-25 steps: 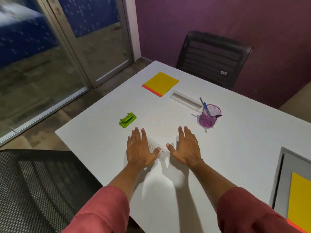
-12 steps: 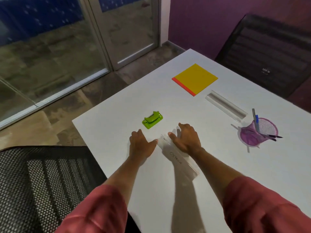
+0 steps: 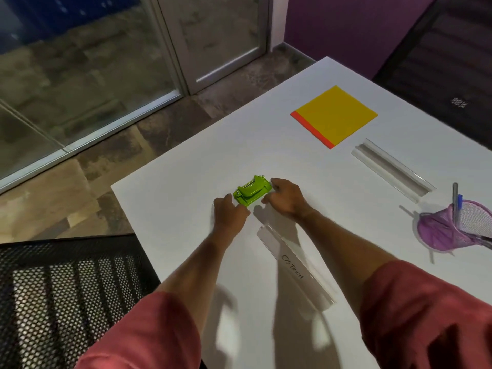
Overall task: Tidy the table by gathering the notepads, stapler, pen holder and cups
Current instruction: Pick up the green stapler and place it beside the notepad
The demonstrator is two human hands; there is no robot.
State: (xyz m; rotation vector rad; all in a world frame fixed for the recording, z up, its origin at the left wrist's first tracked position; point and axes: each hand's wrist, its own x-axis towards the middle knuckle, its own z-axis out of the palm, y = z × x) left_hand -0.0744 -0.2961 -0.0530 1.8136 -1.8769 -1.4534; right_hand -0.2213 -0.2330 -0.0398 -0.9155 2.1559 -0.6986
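A green stapler (image 3: 251,193) lies on the white table (image 3: 186,209) near its left edge. My left hand (image 3: 229,213) curls against the stapler's near left end, and my right hand (image 3: 286,198) has its fingers on the right end, so it sits pinched between both hands. It still rests on the table. A yellow notepad (image 3: 335,115) with an orange edge lies flat farther back. At the right stands a purple mesh pen holder (image 3: 452,230) with pens in it. No cups are in view.
A clear plastic name stand (image 3: 295,265) marked "OSTRICH" lies between my forearms. A second clear stand (image 3: 391,169) lies between notepad and pen holder. A black mesh chair (image 3: 66,302) is at the near left, another chair (image 3: 439,62) beyond the table's far side.
Both hands have let go of the clear name stand and moved forward to the green stapler. The view has shifted left and closer.
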